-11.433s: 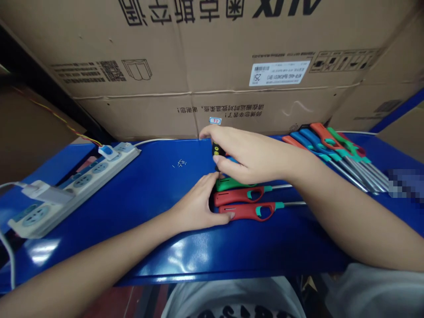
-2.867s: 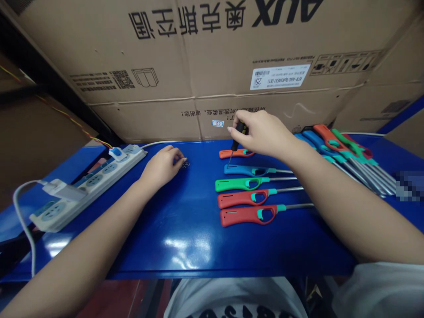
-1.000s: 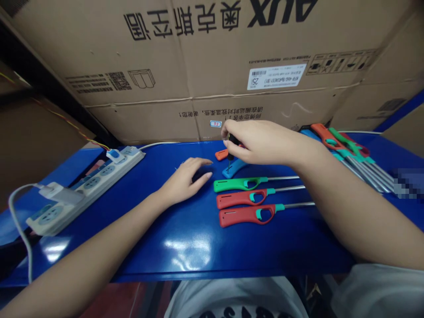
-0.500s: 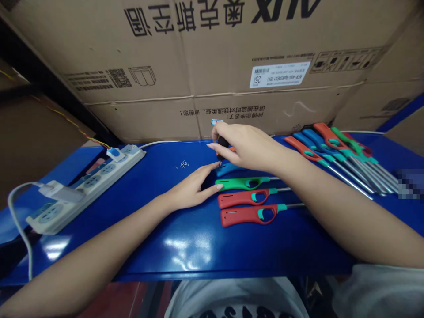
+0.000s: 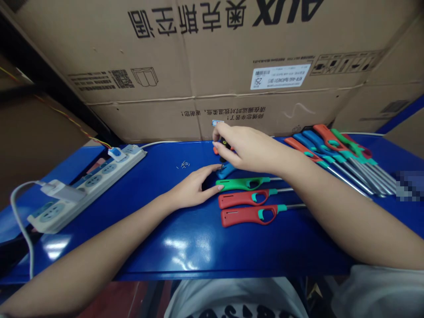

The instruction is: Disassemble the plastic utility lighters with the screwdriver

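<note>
Right hand (image 5: 253,148) is pinching screwdriver (image 5: 225,143) | left hand (image 5: 194,187) is lying spread beside blue lighter (image 5: 227,171) | probably light, stiff, slick; grip handle (image 5: 225,173)

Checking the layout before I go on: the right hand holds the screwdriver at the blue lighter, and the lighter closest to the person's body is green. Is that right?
Not quite: the lighter closest to the body is the red lighter, not a green one, as the head view shows. The right hand does hold the screwdriver at the blue lighter.
</note>
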Motion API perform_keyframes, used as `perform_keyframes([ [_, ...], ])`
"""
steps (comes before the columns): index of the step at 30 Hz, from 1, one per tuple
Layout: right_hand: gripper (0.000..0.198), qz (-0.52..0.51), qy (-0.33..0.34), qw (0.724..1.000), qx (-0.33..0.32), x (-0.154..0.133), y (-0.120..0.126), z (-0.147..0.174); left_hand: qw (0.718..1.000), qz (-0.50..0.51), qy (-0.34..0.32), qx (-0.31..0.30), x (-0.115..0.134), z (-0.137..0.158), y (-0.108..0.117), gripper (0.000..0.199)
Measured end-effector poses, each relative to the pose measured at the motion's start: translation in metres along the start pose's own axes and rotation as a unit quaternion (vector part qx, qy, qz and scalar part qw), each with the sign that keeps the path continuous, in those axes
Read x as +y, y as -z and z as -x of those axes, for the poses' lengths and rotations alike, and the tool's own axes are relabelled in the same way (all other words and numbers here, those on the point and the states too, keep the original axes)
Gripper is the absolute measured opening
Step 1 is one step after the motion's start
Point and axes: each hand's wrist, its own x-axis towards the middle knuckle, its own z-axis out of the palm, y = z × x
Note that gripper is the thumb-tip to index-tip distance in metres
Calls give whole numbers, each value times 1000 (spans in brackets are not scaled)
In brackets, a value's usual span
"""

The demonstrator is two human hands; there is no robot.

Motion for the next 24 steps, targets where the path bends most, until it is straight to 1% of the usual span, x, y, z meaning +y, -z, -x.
perform_keyframes([
  [2,27,-15,21,1000,10,3,0,1,1000,0,1,2,0,0,0,55],
  [4,29,10,6,1000,20,5,1,1,1000,-2,0,2,1,0,0,54],
  [6,32,31,-14,999,15,7,2,1,1000,-6,-3,1,2,0,1,54],
  [7,31,25,-13,1000,7,8,2,1,1000,-7,-6,-1,3,0,1,54],
  [10,22,-33,31,999,-1,8,2,1,1000,-5,-14,-1,3,0,0,55],
  [12,27,-43,45,998,8,7,1,1,1000,-2,-18,1,3,0,0,55],
  [15,32,16,6,1000,16,6,1,1,1000,2,-21,3,3,-1,0,54],
  [17,34,29,-4,1000,10,6,0,0,1000,5,-24,0,3,-1,0,54],
  [20,25,-29,45,998,13,10,-1,0,1000,5,-30,-1,3,0,0,54],
  [21,27,-45,59,997,16,11,0,1,999,4,-32,3,3,0,-1,54],
  [22,30,-51,63,997,17,12,0,1,999,3,-33,6,3,0,-1,55],
  [24,29,-37,54,998,8,12,2,2,999,4,-33,6,3,0,-1,55],
])
